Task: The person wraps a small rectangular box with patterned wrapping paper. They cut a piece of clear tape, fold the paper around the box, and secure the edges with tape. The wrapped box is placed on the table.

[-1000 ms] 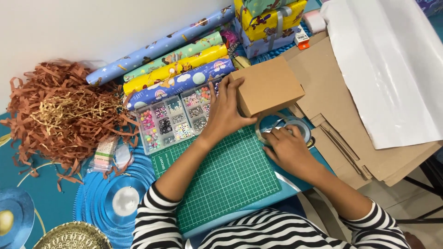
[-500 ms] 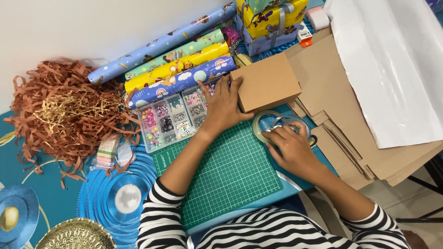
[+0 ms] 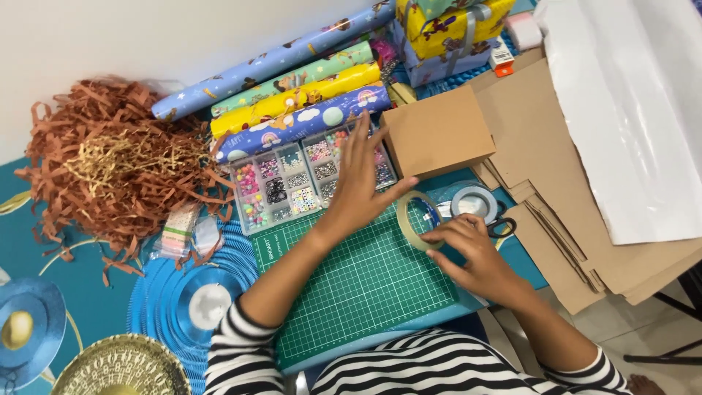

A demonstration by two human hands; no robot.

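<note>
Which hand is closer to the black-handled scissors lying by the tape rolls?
Right. The right hand holds a clear tape roll just left of the black-handled scissors. The left hand lies farther left, over the clear plastic bead organizer box.

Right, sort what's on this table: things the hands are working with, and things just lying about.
In hand:
left hand
right hand
tape roll
bead organiser
brown box

Lying about:
wrapping paper rolls
shredded paper
scissors
flat cardboard

Brown box point(image 3: 439, 133) mid-table by left hand point(image 3: 362, 183), yellow-and-blue wrapped gifts point(image 3: 446, 33) far behind, small sachets point(image 3: 189, 235) left near shredded paper
</note>
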